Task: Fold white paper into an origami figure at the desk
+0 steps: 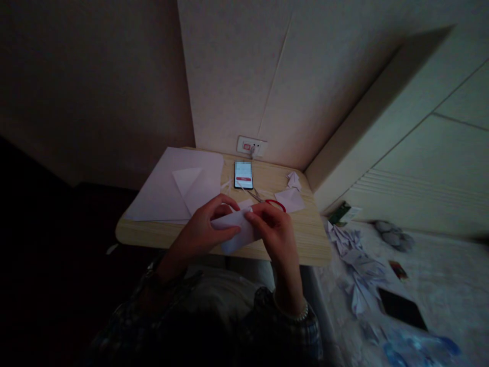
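Observation:
Both of my hands hold a folded white paper (240, 230) above the near edge of a small wooden table (305, 234). My left hand (204, 227) pinches its left side, thumb on top and fingers curled underneath. My right hand (275, 230) grips the right side, fingertips pressed on the upper fold. Part of the paper is hidden behind my fingers.
On the table lie large white sheets (173, 186), a lit phone (243, 174), red-handled scissors (272, 203) and folded paper pieces (292, 191). A wall socket (251, 147) sits behind. To the right, a bed holds several folded papers (355, 265), a dark phone (402, 308) and blue plastic (416, 349).

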Demonstrator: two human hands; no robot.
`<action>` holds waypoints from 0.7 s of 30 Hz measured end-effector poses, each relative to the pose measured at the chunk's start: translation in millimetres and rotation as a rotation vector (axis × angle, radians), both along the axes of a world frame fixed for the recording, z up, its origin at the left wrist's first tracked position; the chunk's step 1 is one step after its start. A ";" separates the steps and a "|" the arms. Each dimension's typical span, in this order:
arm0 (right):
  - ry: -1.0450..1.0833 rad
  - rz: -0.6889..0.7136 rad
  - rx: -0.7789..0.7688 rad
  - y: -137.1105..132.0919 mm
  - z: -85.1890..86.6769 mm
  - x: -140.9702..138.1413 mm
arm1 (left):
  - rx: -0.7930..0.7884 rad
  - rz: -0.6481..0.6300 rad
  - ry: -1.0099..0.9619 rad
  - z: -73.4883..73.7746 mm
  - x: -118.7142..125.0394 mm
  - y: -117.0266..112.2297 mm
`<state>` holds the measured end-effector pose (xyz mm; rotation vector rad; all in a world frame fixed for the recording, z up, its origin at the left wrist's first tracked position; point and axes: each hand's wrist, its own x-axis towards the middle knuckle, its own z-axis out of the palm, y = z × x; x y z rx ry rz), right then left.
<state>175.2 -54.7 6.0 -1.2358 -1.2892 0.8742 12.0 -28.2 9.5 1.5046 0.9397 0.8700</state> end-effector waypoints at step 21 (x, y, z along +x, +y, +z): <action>-0.096 -0.037 0.032 0.6 -1.2 -5.5 | 0.072 0.010 -0.101 -8.4 3.9 4.9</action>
